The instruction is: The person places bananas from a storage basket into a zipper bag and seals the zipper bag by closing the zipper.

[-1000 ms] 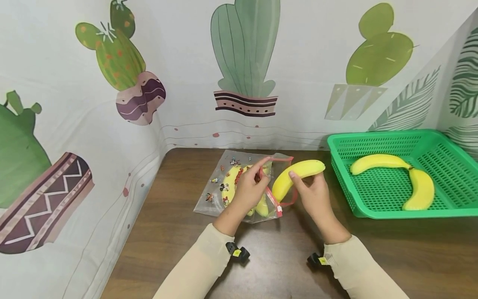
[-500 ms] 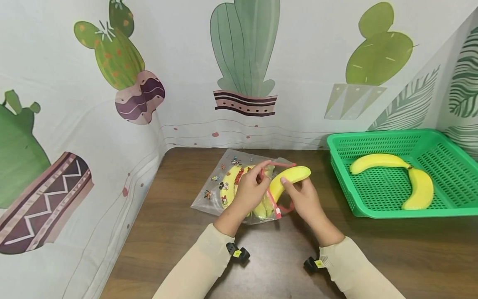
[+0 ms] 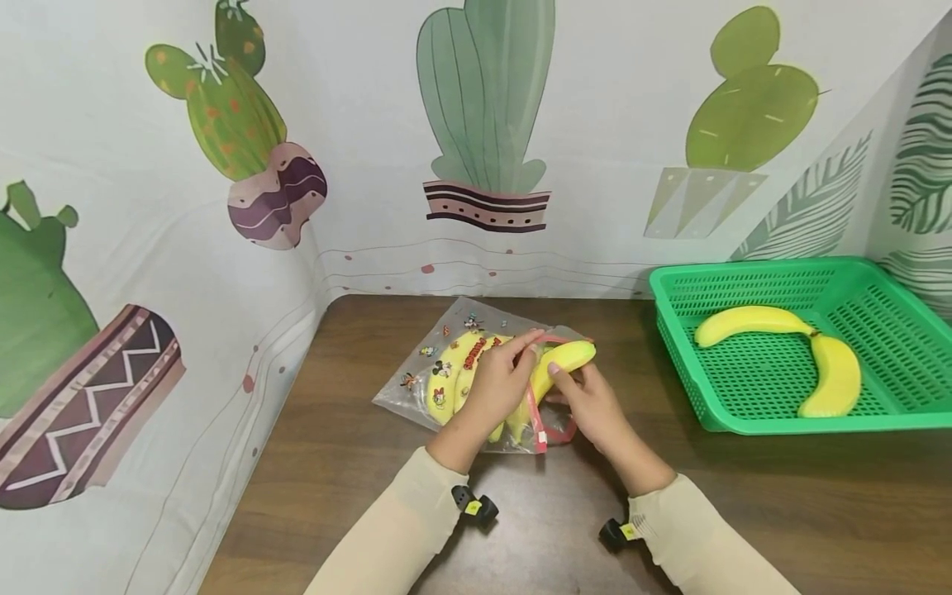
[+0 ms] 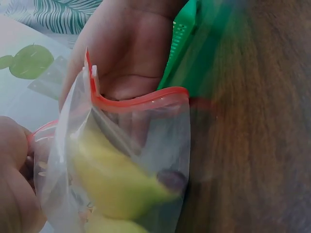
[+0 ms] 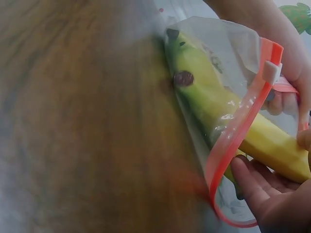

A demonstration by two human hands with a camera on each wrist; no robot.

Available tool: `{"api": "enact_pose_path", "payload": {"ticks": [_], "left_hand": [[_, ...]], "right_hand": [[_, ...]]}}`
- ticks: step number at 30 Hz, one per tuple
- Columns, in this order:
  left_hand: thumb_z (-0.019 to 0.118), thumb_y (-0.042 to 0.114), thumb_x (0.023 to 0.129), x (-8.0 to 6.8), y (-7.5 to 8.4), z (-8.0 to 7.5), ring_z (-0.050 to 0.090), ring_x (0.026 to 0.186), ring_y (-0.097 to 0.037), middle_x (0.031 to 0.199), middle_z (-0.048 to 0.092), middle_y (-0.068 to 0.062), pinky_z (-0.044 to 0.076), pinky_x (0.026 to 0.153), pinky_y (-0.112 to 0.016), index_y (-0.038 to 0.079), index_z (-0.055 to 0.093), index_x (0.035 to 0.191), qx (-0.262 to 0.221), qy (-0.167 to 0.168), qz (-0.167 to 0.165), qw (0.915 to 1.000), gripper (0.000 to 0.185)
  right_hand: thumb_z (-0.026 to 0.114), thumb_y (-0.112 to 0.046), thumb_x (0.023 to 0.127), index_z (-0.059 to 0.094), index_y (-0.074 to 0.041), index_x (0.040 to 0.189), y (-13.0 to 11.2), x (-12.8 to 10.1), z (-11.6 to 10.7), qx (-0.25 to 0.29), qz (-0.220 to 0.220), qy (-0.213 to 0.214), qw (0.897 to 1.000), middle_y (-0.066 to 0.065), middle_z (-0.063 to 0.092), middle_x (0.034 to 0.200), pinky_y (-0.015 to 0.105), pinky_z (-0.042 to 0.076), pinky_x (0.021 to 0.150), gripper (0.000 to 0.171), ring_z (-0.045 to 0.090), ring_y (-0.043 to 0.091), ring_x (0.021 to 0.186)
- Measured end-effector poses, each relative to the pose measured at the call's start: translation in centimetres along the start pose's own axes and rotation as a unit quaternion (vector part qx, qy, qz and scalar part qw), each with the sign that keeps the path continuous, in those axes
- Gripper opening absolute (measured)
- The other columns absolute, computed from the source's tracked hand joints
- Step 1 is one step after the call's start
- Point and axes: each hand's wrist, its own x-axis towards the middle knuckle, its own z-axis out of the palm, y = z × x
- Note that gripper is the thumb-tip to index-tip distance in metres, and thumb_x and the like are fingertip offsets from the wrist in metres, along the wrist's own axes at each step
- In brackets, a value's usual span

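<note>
A clear printed bag (image 3: 402,401) lay on the surface (image 3: 290,487), under and to the left of the left hand (image 3: 497,387), with bananas (image 3: 443,387) inside. That hand's fingers were curled, pinching the bag's red-edged mouth. Just right of it, the held banana (image 3: 571,357) had slid farther into the mouth, leaving its upper end outside, so it looked partly bagged. The right hand (image 3: 593,406), fingers and thumb around that banana, had moved closer to the left one. Well to its right, a green basket (image 3: 803,426) held two more bananas (image 3: 754,321).
</note>
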Motion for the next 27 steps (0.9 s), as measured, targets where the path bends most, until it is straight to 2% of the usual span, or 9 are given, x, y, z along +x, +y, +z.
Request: {"api": "enact_pose_path", "payload": {"ticks": [2, 4, 6, 8, 10, 16, 23, 27], "left_hand": [[0.049, 0.024, 0.106, -0.1, 0.0, 0.1, 0.03, 0.042, -0.006, 0.1, 0.072, -0.011, 0.031, 0.042, -0.021, 0.016, 0.063, 0.139, 0.005, -0.004, 0.005, 1.0, 0.037], [0.049, 0.021, 0.106, -0.1, 0.0, 0.1, 0.029, 0.042, -0.005, 0.094, 0.071, -0.01, 0.029, 0.041, -0.02, 0.017, 0.065, 0.137, 0.007, -0.008, 0.017, 0.9998, 0.035], [0.05, 0.017, 0.105, 0.0, 0.0, 0.2, 0.028, 0.042, -0.004, 0.07, 0.058, -0.006, 0.028, 0.04, -0.019, 0.02, 0.067, 0.134, 0.013, -0.012, 0.035, 0.9992, 0.034], [0.049, 0.013, 0.104, 0.1, 0.0, 0.3, 0.028, 0.042, -0.004, 0.058, 0.043, -0.002, 0.027, 0.04, -0.019, 0.024, 0.069, 0.131, 0.021, -0.015, 0.053, 0.9983, 0.035], [0.05, 0.012, 0.104, 0.1, 0.0, 0.3, 0.027, 0.042, -0.004, 0.057, 0.041, 0.002, 0.027, 0.039, -0.019, 0.026, 0.07, 0.131, 0.027, -0.018, 0.068, 0.9971, 0.036], [0.051, 0.012, 0.105, -0.2, 0.2, 0.3, 0.026, 0.042, -0.005, 0.07, 0.058, -0.003, 0.027, 0.04, -0.02, 0.025, 0.067, 0.134, 0.034, -0.036, 0.086, 0.9951, 0.036], [0.051, 0.016, 0.106, -0.4, 0.6, 0.4, 0.025, 0.043, -0.004, 0.061, 0.039, 0.003, 0.024, 0.042, -0.018, 0.027, 0.068, 0.133, 0.044, -0.037, 0.073, 0.9957, 0.034], [0.052, 0.019, 0.106, -0.5, 0.6, 0.4, 0.028, 0.043, -0.004, 0.061, 0.04, 0.005, 0.026, 0.041, -0.019, 0.028, 0.068, 0.133, 0.05, -0.037, 0.071, 0.9955, 0.033]], "right_hand": [[0.055, -0.032, 0.105, 0.04, -0.002, 0.144, 0.2, 0.0, 0.2, -0.005, 0.005, -0.006, 1.0, 0.025, 0.059, 0.131, 0.037, 0.061, 0.085, 0.052, 0.07, 0.026, 0.103], [0.055, -0.031, 0.105, 0.041, 0.0, 0.142, 0.3, -0.1, 0.4, -0.01, 0.008, -0.01, 1.0, 0.026, 0.061, 0.127, 0.037, 0.062, 0.083, 0.05, 0.071, 0.026, 0.099], [0.054, -0.03, 0.105, 0.041, 0.001, 0.14, 0.4, -0.1, 0.6, -0.007, 0.011, -0.017, 1.0, 0.028, 0.062, 0.124, 0.036, 0.062, 0.08, 0.049, 0.072, 0.024, 0.096], [0.054, -0.029, 0.105, 0.042, 0.002, 0.137, 0.5, -0.1, 0.7, -0.002, 0.016, -0.024, 1.0, 0.028, 0.065, 0.12, 0.036, 0.062, 0.079, 0.046, 0.072, 0.023, 0.093], [0.053, -0.028, 0.106, 0.043, 0.003, 0.135, 0.5, -0.1, 0.9, 0.004, 0.023, -0.031, 0.999, 0.028, 0.067, 0.116, 0.037, 0.062, 0.077, 0.044, 0.073, 0.021, 0.089], [0.05, -0.024, 0.107, 0.043, 0.007, 0.13, 0.5, -0.3, 1.1, 0.031, 0.045, -0.05, 0.997, 0.026, 0.07, 0.104, 0.038, 0.063, 0.074, 0.039, 0.072, 0.018, 0.078], [0.049, -0.02, 0.106, 0.043, 0.008, 0.128, 0.4, -0.2, 1.0, 0.021, 0.064, -0.051, 0.996, 0.023, 0.07, 0.098, 0.038, 0.063, 0.07, 0.036, 0.07, 0.018, 0.073], [0.05, -0.02, 0.105, 0.043, 0.009, 0.127, 0.3, -0.2, 0.9, 0.016, 0.072, -0.055, 0.996, 0.021, 0.07, 0.094, 0.036, 0.062, 0.068, 0.037, 0.069, 0.018, 0.071]]}}
